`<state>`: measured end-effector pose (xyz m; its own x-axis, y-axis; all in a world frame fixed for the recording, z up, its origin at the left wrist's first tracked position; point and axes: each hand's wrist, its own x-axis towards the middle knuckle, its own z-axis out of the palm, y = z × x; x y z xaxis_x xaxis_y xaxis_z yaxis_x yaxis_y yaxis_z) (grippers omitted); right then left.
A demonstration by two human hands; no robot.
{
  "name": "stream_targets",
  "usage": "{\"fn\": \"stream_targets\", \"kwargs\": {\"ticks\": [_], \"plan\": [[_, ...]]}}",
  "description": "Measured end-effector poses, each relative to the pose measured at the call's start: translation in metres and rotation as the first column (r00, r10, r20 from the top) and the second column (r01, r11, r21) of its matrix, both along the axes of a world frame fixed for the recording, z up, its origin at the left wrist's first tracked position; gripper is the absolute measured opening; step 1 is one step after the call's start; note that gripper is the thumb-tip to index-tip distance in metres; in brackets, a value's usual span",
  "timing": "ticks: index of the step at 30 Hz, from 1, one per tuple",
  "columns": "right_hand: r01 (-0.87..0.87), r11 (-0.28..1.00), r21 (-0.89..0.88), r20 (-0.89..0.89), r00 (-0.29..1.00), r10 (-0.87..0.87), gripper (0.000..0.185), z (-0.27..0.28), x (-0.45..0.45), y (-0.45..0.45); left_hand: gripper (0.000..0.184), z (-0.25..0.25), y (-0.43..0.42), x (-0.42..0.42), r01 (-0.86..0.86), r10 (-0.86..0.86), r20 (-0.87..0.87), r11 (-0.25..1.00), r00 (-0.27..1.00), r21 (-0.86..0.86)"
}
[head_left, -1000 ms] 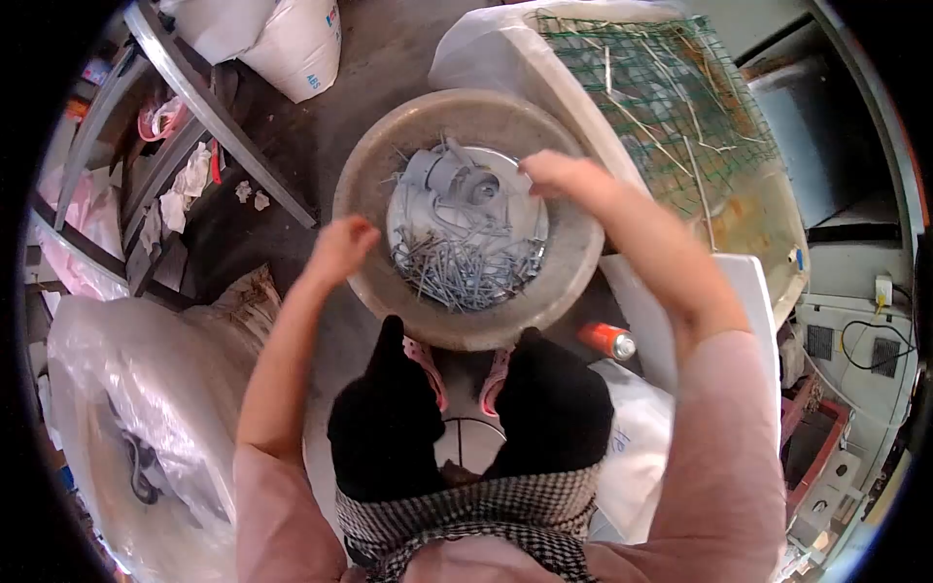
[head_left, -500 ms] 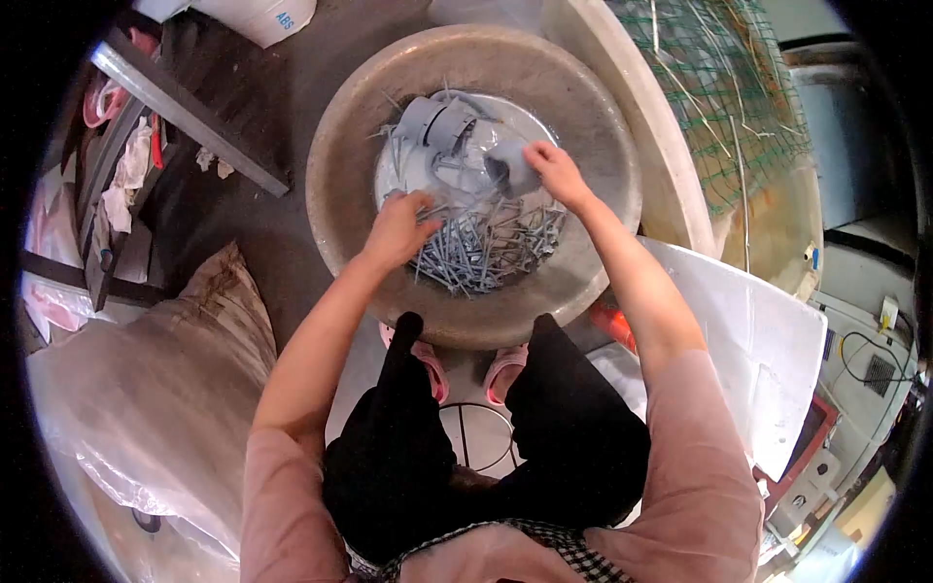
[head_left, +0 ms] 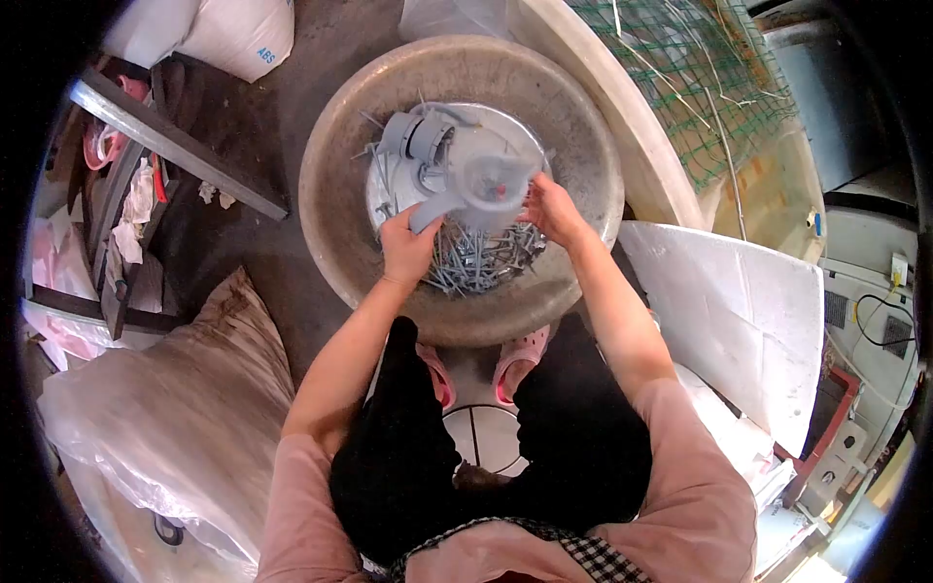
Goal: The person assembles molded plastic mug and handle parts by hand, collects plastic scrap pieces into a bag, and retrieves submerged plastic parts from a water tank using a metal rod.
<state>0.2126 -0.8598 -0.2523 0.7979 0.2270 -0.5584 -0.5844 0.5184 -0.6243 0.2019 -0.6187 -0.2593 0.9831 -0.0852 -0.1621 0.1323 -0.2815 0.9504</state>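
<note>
Above a wide round basin [head_left: 335, 248], a grey cup-shaped plastic part [head_left: 498, 216] with a curved handle is held between my two hands, its outline smeared by motion. My left hand [head_left: 408, 243] is closed on the handle at the left. On the opposite side, the fingers of my right hand [head_left: 552, 211] grip the rim of the part. Below it lies a heap of thin grey plastic sticks [head_left: 473, 262]. Two grey ring-shaped pieces [head_left: 416, 136] rest side by side at the basin's upper left.
A large pale tub with green netting [head_left: 671, 87] stands at the upper right. White foam board [head_left: 729, 311] leans on the right. To the left are a metal frame [head_left: 180, 146] and a plastic-covered sack [head_left: 175, 389]. White sacks [head_left: 238, 34] sit at the top left.
My left hand has risen from near the sticks to the handle of the grey part. The part has come left and nearer, still in my right hand. The camera view has shifted slightly.
</note>
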Motion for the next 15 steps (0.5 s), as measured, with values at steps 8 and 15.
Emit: {"fn": "stream_targets", "kwargs": {"ticks": [8,15], "plan": [[-0.175,0.96,-0.217,0.086,0.977,0.197,0.037,0.013,0.01,-0.027,0.017,0.02,0.008,0.004,0.005,-0.119,0.371,0.956,0.921,0.294],[-0.277,0.5,-0.82,0.168,0.719,0.674,0.049,0.017,0.006,0.016,0.019,0.015,0.002,-0.004,0.099,-0.323,0.487,0.897,0.811,0.431]]}}
